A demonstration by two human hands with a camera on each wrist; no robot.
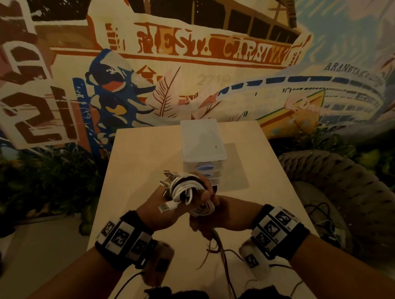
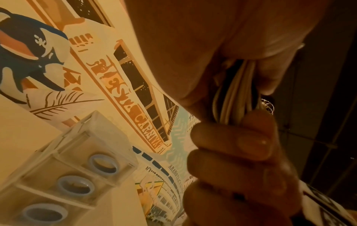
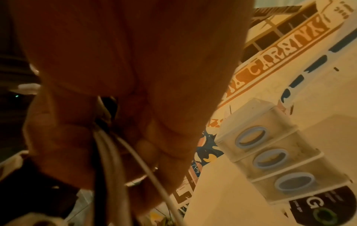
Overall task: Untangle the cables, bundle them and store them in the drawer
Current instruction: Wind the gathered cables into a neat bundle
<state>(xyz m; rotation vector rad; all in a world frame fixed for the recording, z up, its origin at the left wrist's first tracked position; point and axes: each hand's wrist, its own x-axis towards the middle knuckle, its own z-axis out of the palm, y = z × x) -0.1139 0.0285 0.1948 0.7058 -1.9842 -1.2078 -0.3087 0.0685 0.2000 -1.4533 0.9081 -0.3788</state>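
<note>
A coiled bundle of white and black cables is held above the table, just in front of the drawer unit. My left hand grips its left side, and a USB plug sticks out over the thumb. My right hand grips its lower right part. Loose cable ends hang from the hands to the table. In the left wrist view, fingers curl round the white strands. In the right wrist view, strands drop out of the fist. The small translucent drawer unit has blue ring handles, and its drawers are shut.
The pale wooden table stands against a painted mural wall. A grey mat lies under the drawer unit. A wicker chair with black cables on it is at the right. Plants fill the left.
</note>
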